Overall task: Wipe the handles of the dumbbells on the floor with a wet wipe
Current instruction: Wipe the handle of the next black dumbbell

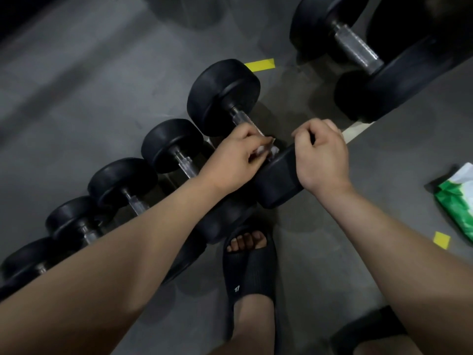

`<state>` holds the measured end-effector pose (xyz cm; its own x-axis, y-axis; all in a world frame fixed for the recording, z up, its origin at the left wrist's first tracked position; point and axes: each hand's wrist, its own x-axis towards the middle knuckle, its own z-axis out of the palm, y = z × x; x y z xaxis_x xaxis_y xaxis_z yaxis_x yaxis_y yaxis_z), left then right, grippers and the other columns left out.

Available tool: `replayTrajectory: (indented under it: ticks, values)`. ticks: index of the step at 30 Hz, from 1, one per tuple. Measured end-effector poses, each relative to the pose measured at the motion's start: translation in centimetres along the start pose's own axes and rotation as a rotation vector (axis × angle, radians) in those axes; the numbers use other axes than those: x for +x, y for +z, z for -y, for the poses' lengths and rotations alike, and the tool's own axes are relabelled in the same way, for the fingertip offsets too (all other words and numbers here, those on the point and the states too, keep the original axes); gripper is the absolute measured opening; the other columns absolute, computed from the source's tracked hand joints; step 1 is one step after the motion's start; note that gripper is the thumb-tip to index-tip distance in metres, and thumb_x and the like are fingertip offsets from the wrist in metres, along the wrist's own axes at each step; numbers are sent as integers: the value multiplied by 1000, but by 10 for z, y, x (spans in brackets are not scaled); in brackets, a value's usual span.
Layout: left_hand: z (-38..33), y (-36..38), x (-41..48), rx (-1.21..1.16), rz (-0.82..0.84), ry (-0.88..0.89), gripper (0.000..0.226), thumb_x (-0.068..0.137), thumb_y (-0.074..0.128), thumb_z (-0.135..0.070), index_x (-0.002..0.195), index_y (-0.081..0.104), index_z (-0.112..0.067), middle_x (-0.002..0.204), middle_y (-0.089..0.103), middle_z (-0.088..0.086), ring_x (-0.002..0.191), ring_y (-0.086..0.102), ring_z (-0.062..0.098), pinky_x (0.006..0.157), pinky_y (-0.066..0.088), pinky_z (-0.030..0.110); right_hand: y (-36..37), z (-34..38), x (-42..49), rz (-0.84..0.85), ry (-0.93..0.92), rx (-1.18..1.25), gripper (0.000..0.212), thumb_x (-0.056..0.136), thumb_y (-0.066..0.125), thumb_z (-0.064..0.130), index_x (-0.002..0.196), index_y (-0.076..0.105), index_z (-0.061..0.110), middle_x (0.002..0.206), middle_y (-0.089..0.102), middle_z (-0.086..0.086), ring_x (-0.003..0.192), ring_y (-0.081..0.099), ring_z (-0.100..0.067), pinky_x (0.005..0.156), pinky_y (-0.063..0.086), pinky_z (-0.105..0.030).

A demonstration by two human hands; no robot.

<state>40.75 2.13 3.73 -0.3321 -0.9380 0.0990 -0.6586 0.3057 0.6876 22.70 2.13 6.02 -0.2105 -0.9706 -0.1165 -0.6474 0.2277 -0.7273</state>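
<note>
i look down on the grey floor (76,98); the biggest dumbbell (355,48) lies apart at the top right, and neither hand touches its handle; a row of five smaller dumbbells (171,146) runs from the lower left toward the middle, and i am working on the largest of that row (222,97), at its upper end; my right hand (322,157) curls over the edge of its near head (279,180), bracing it; my left hand (230,162) pinches the crumpled wet wipe (266,149) against the near end of its handle (242,118), just beside that head; the pack of wipes (458,198) lies on the floor well to the right; i judge the job mid-way; nothing shows which of the other handles are already clean, so i cannot tell what is done; the far half of this handle looks yet to be covered.
</note>
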Motion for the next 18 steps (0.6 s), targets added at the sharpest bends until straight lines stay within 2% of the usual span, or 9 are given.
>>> replayTrajectory:
  ticks: [4,7,10,13,16,18]
  values:
    - [2,1,1,56,21,33,27,90,70,-3,118,72,-5,108,56,8,94,57,13,89,46,15,1,-1,-1,-25,-2,45,25,94,46,23,82,67,15,92,57,8,101,54,-19,82,39,-27]
    - [3,4,2,9,-70,-19,22,89,73,-3,110,75,-5,102,54,1,90,53,3,85,40,6,1,-2,-1,-25,0,66,26,92,45,23,80,67,14,90,57,8,99,54,-19,83,40,-28]
    - [4,8,1,-33,-157,-103,19,87,74,-2,106,76,-5,100,52,-2,89,52,1,86,40,5,0,-2,0,-30,14,85,27,91,44,24,80,67,14,90,59,5,100,54,-21,86,43,-32]
    - [3,6,1,18,-23,43,12,92,68,-1,101,76,-2,101,57,3,93,55,3,91,40,6,0,-2,0,-34,14,83,28,91,44,24,80,67,14,91,60,3,101,54,-22,87,44,-32]
    - [0,-2,2,63,58,119,12,96,63,-5,96,74,1,102,55,-5,96,50,-7,91,38,4,1,-2,0,-27,12,78,29,90,43,25,80,68,14,93,61,2,101,55,-22,88,44,-34]
    - [-1,-3,2,91,86,119,18,100,59,-14,102,73,-3,101,58,0,94,54,2,87,47,16,0,-2,0,-28,20,81,29,89,43,26,80,68,14,93,62,2,101,55,-22,88,44,-33]
